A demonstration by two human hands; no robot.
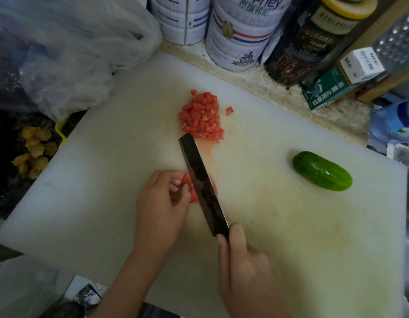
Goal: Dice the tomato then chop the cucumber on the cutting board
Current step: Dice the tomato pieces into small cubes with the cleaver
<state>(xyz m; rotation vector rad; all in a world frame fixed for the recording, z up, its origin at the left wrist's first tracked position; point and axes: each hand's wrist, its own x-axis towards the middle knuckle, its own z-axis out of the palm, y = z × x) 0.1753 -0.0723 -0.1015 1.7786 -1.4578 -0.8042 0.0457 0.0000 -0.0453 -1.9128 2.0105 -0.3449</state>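
Head view, left hand (161,203) curled on tomato (193,197), right hand (244,269) gripping knife (202,180)

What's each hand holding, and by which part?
Right hand: knife, by the handle end. Left hand: remaining tomato piece, curled fingertips on its side.

Soft, diffuse light is illuminating the cutting board (290,249) evenly. A small glare spot is showing on the cucumber (322,171). Wide-angle distortion is bending the frame edges, and the corners are blurring.
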